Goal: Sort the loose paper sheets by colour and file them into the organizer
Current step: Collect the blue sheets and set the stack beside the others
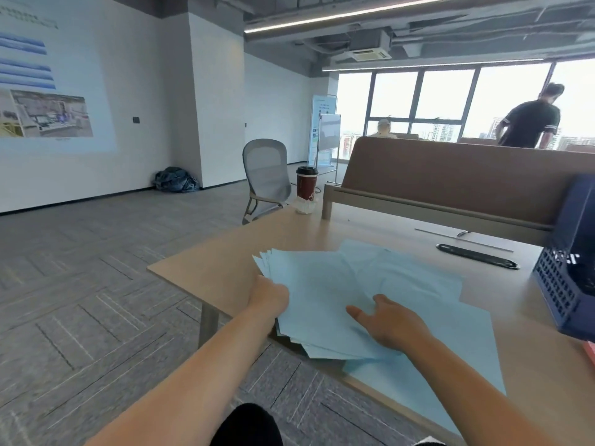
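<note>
Several blue sheets (322, 284) lie fanned at frame centre, over the near edge of the tabletop (219, 272). Left grip (269, 299) pinches the fan's left side; its fingers are hidden beneath, probably curled. Right grip (389, 323) is spread, resting flat on the sheets. Organizer (560, 284) stands at the right edge, well apart.

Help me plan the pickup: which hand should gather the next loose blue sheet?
Right. The right hand lies open over the loose blue sheets; the left hand grips the fanned stack.
</note>
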The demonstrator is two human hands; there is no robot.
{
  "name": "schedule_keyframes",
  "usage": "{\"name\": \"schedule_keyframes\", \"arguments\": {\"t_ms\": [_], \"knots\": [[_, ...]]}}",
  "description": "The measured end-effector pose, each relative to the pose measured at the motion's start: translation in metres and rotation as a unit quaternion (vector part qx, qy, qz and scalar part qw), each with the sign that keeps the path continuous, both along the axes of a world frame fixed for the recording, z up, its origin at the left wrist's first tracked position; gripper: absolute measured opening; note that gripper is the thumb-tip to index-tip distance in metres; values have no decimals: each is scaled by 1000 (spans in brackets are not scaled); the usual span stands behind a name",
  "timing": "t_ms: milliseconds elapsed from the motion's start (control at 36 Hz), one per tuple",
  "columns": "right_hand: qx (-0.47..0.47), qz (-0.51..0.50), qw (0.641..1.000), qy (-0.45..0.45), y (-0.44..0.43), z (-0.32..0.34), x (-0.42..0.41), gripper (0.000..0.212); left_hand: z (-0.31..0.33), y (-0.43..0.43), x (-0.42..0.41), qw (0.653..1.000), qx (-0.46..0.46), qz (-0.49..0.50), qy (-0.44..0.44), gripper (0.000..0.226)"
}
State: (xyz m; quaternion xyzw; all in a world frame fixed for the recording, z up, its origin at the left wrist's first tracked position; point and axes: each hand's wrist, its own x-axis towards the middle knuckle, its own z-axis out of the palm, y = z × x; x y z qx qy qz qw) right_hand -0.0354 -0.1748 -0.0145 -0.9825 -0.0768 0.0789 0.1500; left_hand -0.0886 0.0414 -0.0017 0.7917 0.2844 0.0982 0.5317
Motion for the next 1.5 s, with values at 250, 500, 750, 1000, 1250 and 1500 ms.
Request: {"name": "schedule_keyframes", "arguments": {"t_ms": [250,500,750,1000,1250,1500], "knots": [[105,-28,993,35,-9,12,9,93,0,0,-1,995,-33,-61,-65,46],[286,-60,955,57,-28,26,18,80,13,-5,-5,983,-83,-102,-132,40],[396,-133,908,27,-57,42,32,34,22,-25,5,973,-128,-128,-145,24],[407,-189,893,25,-110,58,19,12,25,-74,24,976,-69,-183,-94,25],[105,-168,980,-34,-139,37,-4,21,2,-131,25,973,56,-220,-49,10],[171,-197,965,-23,-144,20,-3,28,6,-146,28,969,140,-204,-15,41]]}}
